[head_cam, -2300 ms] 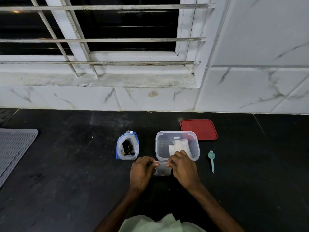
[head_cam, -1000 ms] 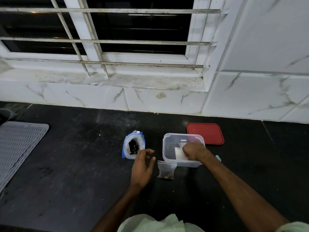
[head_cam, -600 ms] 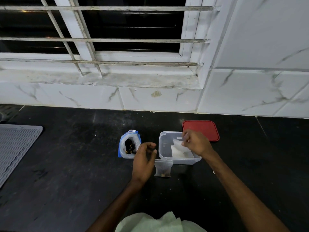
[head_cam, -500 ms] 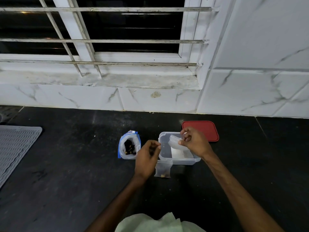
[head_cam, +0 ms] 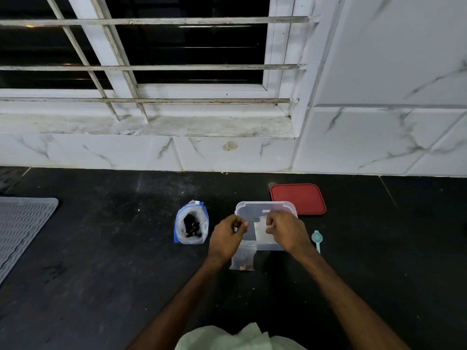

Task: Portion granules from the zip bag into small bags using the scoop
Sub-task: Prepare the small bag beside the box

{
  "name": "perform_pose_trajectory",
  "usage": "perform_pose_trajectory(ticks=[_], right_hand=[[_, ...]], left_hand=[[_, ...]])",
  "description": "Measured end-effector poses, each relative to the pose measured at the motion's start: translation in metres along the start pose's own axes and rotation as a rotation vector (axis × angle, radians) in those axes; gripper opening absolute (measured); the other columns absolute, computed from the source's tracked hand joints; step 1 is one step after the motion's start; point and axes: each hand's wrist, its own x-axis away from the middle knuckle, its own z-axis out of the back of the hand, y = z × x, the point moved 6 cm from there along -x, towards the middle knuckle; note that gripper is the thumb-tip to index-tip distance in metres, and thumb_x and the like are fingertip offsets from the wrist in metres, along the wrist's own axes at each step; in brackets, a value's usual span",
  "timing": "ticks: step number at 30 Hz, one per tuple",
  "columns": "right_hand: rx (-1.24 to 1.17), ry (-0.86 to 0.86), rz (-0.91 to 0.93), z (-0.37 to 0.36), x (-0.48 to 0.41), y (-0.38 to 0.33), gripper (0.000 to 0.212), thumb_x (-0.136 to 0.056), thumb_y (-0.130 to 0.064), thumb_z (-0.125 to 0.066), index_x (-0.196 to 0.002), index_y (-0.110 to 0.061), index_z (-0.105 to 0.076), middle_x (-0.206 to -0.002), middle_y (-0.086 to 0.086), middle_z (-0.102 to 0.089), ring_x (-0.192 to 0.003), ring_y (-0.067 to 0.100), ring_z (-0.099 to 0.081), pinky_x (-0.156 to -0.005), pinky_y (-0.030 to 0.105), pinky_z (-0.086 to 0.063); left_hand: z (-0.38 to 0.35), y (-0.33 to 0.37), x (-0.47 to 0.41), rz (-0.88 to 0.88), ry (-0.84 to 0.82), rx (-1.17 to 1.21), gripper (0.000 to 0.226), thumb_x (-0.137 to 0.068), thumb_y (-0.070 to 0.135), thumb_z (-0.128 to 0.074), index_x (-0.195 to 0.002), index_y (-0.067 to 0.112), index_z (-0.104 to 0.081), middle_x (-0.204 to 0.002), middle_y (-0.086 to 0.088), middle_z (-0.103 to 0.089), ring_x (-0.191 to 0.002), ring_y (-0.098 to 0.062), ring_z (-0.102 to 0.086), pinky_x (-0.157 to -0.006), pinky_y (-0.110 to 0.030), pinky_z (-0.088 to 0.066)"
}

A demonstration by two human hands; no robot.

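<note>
Black desk [head_cam: 101, 274] below us — our left hand [head_cam: 227, 237] and right hand [head_cam: 286, 232] each pinch an empty small bag [head_cam: 256, 224]; we should part its mouth evenly.

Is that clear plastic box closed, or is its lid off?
Off: the red lid lies flat just behind the clear box, whose top is open.

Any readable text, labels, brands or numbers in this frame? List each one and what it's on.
No legible text anywhere.
Zip bag: blue edging and a white tab at the top; any print is too small to read.
Clear container, red lid, teal scoop: no markings show.
Small bag with granules and the empty small bag pinched between left hand and right hand: plain, clear.
</note>
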Motion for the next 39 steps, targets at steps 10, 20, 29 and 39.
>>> perform_pose_trajectory(ticks=[10, 20, 29, 39], right_hand=[[-0.364, 0.044, -0.116, 0.017, -0.009, 0.023, 0.01, -0.083, -0.018, -0.076, -0.09, -0.011, -0.076, -0.085, -0.001, -0.074, -0.069, 0.013, -0.068, -0.069, 0.037, -0.06], [-0.552, 0.167, 0.031, 0.045, 0.009, -0.03, 0.007, -0.084, -0.028, -0.072, -0.083, -0.022, -0.073, -0.076, -0.013, -0.07, -0.072, 0.002, -0.065, -0.067, 0.021, -0.054], [-0.697, 0.099, -0.005, 0.03, 0.004, -0.039, 0.013, -0.085, -0.027, -0.074, -0.089, -0.015, -0.073, -0.081, -0.008, -0.07, -0.074, 0.0, -0.064, -0.065, 0.008, -0.048], [-0.67, 0.052, -0.004, 0.031, 0.003, -0.045, 0.007, -0.089, -0.021, -0.069, -0.094, -0.016, -0.07, -0.083, -0.011, -0.068, -0.077, 0.004, -0.064, -0.058, 0.012, -0.047]], left_hand=[[0.003, 0.008, -0.002, -0.008, 0.009, 0.004, 0.005, -0.092, 0.034, -0.062, -0.089, 0.031, -0.063, -0.084, 0.01, -0.071, -0.08, -0.01, -0.068, -0.075, -0.046, -0.059], [0.01, 0.051, 0.004, -0.043, -0.019, 0.199, 0.014, -0.096, 0.025, -0.06, -0.084, 0.024, -0.067, -0.079, 0.005, -0.072, -0.062, -0.011, -0.066, -0.044, -0.016, -0.044], [0.024, 0.049, 0.002, 0.027, 0.008, 0.322, 0.022, -0.096, 0.024, -0.062, -0.097, 0.004, -0.069, -0.083, -0.012, -0.074, -0.07, -0.024, -0.073, -0.042, -0.025, -0.052], [0.031, 0.047, 0.001, -0.031, 0.035, 0.334, 0.018, -0.095, 0.018, -0.062, -0.094, 0.001, -0.067, -0.079, -0.006, -0.071, -0.059, -0.008, -0.064, -0.046, -0.015, -0.046]])
